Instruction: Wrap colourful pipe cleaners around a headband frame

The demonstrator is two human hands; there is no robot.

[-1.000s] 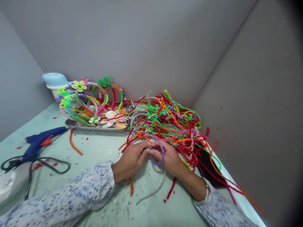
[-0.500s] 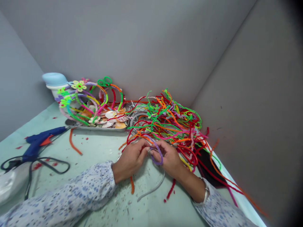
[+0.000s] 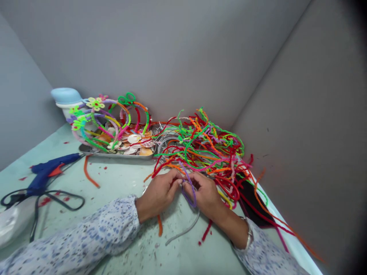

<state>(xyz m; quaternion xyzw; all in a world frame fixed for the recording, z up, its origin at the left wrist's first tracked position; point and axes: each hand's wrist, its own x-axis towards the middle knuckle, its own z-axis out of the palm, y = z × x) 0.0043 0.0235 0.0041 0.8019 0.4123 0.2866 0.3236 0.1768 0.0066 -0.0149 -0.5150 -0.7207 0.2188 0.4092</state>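
Note:
My left hand (image 3: pixel 162 193) and my right hand (image 3: pixel 205 193) meet near the middle of the table, thumbs and forefingers pinched together. Between them runs a purple pipe cleaner (image 3: pixel 192 187), looped round near the right fingers with one end sticking up. A grey cord or wire (image 3: pixel 186 230) comes out below the fingers and curves down to the left over the table. The exact spot where purple and grey meet is hidden by the fingertips.
A tangled heap of coloured pipe cleaners (image 3: pixel 206 141) lies behind my hands. Left of it, a metal tray (image 3: pixel 120 156) holds shells (image 3: pixel 134 138) and decorated headbands (image 3: pixel 109 114). A blue glue gun (image 3: pixel 47 173) with its cable lies at left, near a blue-lidded bottle (image 3: pixel 66 97).
The purple loop has narrowed and hangs a little lower, and its upper end now stands up free. Both hands have stayed almost in place.

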